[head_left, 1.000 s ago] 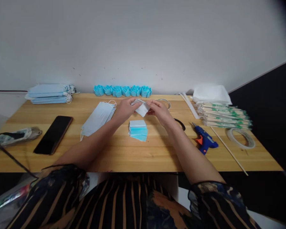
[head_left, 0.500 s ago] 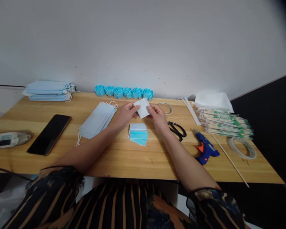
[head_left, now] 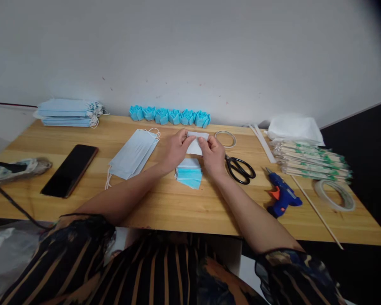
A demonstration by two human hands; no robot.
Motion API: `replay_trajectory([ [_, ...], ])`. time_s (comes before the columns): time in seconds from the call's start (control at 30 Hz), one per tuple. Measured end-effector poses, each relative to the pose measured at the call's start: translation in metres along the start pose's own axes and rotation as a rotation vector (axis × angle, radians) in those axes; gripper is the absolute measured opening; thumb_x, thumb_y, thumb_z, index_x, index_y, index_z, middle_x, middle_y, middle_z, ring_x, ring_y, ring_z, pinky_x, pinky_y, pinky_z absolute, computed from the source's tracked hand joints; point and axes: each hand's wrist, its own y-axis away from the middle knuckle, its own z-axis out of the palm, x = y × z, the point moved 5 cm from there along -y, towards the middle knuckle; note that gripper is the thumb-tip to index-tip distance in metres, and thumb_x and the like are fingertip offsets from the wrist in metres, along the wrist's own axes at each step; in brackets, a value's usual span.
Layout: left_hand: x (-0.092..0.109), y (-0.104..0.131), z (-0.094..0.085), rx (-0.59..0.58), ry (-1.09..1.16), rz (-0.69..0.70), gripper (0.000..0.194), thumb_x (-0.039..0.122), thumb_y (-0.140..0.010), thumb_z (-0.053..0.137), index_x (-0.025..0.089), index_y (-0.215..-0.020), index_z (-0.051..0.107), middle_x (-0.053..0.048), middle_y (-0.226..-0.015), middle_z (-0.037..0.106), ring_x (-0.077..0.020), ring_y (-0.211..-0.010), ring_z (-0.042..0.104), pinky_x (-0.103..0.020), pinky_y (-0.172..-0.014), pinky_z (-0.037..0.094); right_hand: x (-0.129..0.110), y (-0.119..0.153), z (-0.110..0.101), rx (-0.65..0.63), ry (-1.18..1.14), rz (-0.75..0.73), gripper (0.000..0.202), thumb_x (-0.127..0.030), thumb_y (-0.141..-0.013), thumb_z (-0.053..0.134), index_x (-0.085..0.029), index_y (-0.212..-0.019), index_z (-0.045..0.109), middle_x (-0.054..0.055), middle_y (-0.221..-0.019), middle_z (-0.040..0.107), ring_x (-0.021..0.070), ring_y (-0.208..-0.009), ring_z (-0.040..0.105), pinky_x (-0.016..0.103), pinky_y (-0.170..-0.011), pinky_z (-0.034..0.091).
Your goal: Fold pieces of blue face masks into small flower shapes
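Between my two hands a small pale square of mask fabric (head_left: 195,147) is held up above the table. My left hand (head_left: 177,148) pinches its left side, and my right hand (head_left: 213,154) pinches its right side, thumbs on the near face. Just below lies a small fanned stack of cut blue and white fabric pieces (head_left: 189,173). Black-handled scissors (head_left: 240,169) rest to the right of my right hand, their blades hidden. Left of my left hand lie a couple of face masks (head_left: 133,153) with ear loops. Several blue fabric roses (head_left: 169,116) stand in a row behind.
On the left are a mask stack (head_left: 68,113), a phone (head_left: 70,170) and a wrapped power strip (head_left: 19,169). To the right lie tape rolls (head_left: 226,139), glue sticks (head_left: 263,144), a blue glue gun (head_left: 283,195), a wooden stick (head_left: 317,212) and packaged sticks (head_left: 311,161).
The fabric square has turned from a tilted diamond to level edges, and my thumbs have moved closer together on it. The whole view has shifted slightly.
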Motion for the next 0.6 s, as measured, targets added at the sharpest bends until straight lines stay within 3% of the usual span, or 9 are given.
replay_trajectory([
  [0.13, 0.003, -0.002, -0.001, -0.016, 0.033, -0.018, 0.025, 0.030, -0.093, 0.062, 0.020, -0.074, 0.051, 0.003, -0.068, 0.050, -0.0121, -0.065, 0.046, -0.026, -0.062, 0.034, 0.002, 0.000, -0.003, 0.044, -0.036, -0.025, 0.041, -0.057, -0.089, 0.062, -0.023, -0.070, 0.048, -0.005, -0.064, 0.043, 0.0128, -0.064, 0.041, 0.027, -0.059, 0.034],
  [0.27, -0.008, -0.009, -0.003, -0.071, 0.172, -0.050, 0.020, 0.034, -0.091, 0.065, 0.018, -0.080, 0.059, 0.002, -0.072, 0.057, -0.0123, -0.067, 0.051, -0.025, -0.064, 0.038, -0.001, 0.000, -0.005, -0.002, -0.059, -0.026, 0.046, -0.056, -0.090, 0.064, -0.023, -0.063, 0.047, -0.005, -0.056, 0.046, 0.0122, -0.057, 0.042, 0.027, -0.057, 0.036],
  [0.47, -0.030, -0.013, 0.006, -0.135, 0.516, -0.159, 0.035, 0.052, -0.088, 0.069, 0.017, -0.089, 0.065, 0.000, -0.080, 0.062, -0.0116, -0.071, 0.054, -0.024, -0.066, 0.042, 0.003, -0.003, -0.006, -0.024, -0.256, 0.076, 0.039, -0.055, -0.083, 0.072, -0.023, -0.070, 0.055, -0.006, -0.060, 0.053, 0.0116, -0.057, 0.050, 0.026, -0.057, 0.042],
  [0.6, -0.025, -0.005, 0.020, -0.265, 0.680, -0.225, 0.045, 0.058, -0.082, 0.075, 0.015, -0.090, 0.066, -0.004, -0.084, 0.064, -0.0129, -0.072, 0.054, -0.026, -0.066, 0.045, 0.005, -0.003, -0.005, 0.018, -0.392, 0.162, 0.039, -0.055, -0.078, 0.076, -0.023, -0.072, 0.054, -0.006, -0.065, 0.055, 0.0105, -0.058, 0.051, 0.025, -0.057, 0.046],
])
